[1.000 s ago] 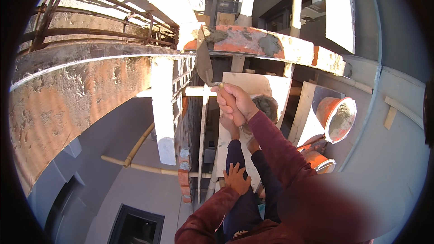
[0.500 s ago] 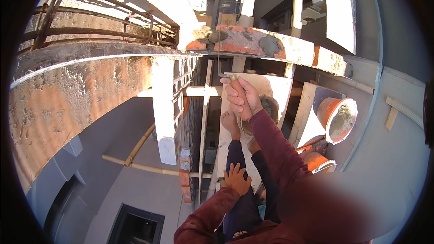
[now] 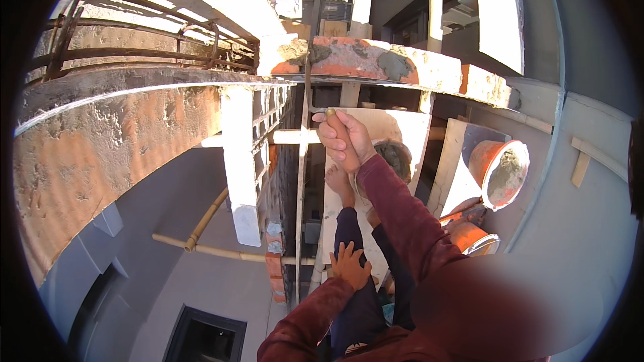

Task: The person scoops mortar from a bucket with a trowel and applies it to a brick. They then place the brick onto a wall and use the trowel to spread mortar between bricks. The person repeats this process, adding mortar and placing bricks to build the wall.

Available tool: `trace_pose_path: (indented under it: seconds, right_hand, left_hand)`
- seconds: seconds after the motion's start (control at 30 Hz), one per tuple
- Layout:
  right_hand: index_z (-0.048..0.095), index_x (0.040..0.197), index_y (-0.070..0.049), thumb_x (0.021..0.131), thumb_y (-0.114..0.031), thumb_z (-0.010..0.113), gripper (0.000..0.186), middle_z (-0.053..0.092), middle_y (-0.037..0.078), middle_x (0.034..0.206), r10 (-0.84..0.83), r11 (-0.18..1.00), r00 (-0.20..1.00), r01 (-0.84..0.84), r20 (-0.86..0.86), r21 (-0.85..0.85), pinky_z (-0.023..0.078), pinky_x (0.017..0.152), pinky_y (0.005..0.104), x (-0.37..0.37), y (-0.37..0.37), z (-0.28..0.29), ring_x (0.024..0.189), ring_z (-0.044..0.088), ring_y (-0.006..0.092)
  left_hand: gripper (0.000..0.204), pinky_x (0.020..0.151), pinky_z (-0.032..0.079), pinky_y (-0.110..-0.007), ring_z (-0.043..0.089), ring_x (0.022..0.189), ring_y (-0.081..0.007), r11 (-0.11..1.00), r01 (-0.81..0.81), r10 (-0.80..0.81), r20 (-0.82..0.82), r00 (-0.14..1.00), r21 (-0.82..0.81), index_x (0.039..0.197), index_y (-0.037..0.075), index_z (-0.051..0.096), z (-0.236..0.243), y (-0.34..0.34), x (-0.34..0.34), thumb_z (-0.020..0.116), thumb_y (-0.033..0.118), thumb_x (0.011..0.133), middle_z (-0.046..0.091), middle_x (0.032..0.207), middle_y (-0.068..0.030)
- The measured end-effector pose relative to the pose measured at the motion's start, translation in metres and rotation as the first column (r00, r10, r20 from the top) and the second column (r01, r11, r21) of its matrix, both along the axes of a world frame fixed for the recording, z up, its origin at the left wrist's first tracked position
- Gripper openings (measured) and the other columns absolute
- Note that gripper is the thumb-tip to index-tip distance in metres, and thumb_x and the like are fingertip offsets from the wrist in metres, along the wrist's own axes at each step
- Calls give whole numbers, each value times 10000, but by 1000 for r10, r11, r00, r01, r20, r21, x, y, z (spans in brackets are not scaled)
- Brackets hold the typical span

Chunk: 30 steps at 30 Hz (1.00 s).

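Note:
My right hand [image 3: 345, 137] is wrapped round the wooden handle of a trowel [image 3: 343, 142]. The trowel's thin blade points away from me and is seen nearly edge-on, by the left end of a row of bricks [image 3: 365, 60]. Wet mortar [image 3: 293, 51] lies at that end; whether the blade touches it I cannot tell. My left hand [image 3: 351, 267] rests on my dark-trousered leg, fingers spread, holding nothing. Below my right forearm, a container of grey mortar [image 3: 394, 159] is partly hidden on a pale board [image 3: 409, 124].
Two orange buckets stand at the right, one with mortar [image 3: 506, 175] and a nearer one [image 3: 473, 238]. A rusty steel bar cage [image 3: 154, 53] runs along the concrete beam [image 3: 114, 141] at left. Bamboo poles [image 3: 208, 221] cross below. My bare foot stands on the board, beside a drop.
My right hand has moved slightly left with the trowel, whose blade now shows a little broader near the brick row's left end. My left hand stays on my leg.

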State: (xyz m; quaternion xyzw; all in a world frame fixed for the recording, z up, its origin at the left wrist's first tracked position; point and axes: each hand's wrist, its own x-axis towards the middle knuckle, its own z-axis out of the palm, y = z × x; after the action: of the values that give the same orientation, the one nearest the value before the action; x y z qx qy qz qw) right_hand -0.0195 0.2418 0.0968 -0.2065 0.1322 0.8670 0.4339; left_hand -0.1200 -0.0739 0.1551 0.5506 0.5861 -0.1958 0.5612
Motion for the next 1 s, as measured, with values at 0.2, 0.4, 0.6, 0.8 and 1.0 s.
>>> trace_pose_path:
  seconds: [0.2, 0.4, 0.6, 0.8, 1.0]
  right_hand:
    - [442, 1283, 59, 1044, -419, 389, 538, 463, 20, 773, 60, 998, 994, -61, 87, 16, 414, 345, 239, -2, 1, -9, 488, 445, 72]
    - [448, 1270, 56, 1046, -403, 391, 514, 470, 21, 773, 18, 1000, 1000, -18, 11, 17, 414, 352, 241, -4, 0, -7, 489, 443, 74]
    - [461, 1262, 51, 1042, -379, 403, 486, 479, 20, 778, 40, 970, 981, 7, -189, 242, 424, 385, 246, -16, 4, 8, 513, 456, 69]
    - [472, 1237, 47, 1042, -389, 411, 482, 477, 19, 773, 38, 995, 997, -43, 63, 86, 420, 386, 237, -29, 18, -6, 515, 460, 66]
    - [479, 1225, 38, 1039, -386, 411, 468, 486, 12, 766, 50, 998, 988, -56, 145, 38, 403, 390, 231, -15, -6, -8, 518, 464, 66]
  left_hand:
    - [549, 1181, 115, -608, 205, 1482, -364, 1000, 18, -18, -2, 1000, -11, 1329, 108, 587, 1, -1, 1, 603, 385, 856, 369, 1539, -153]
    - [542, 1185, 113, -601, 192, 1487, -358, 1000, 10, -10, 0, 1000, -28, 1332, 106, 583, 1, 1, -1, 599, 380, 865, 354, 1547, -152]
    - [539, 1187, 108, -596, 186, 1489, -356, 999, 5, -5, -3, 1000, -38, 1335, 107, 581, 2, 1, -1, 595, 382, 872, 354, 1548, -149]
    - [534, 1182, 79, -612, 185, 1488, -359, 999, -36, 36, 4, 999, -21, 1317, 108, 595, 2, 1, 0, 588, 382, 859, 365, 1542, -147]
    - [536, 1184, 100, -601, 196, 1486, -359, 1000, -8, 8, -3, 1000, -30, 1320, 111, 594, 0, 1, 0, 600, 382, 858, 367, 1543, -144]
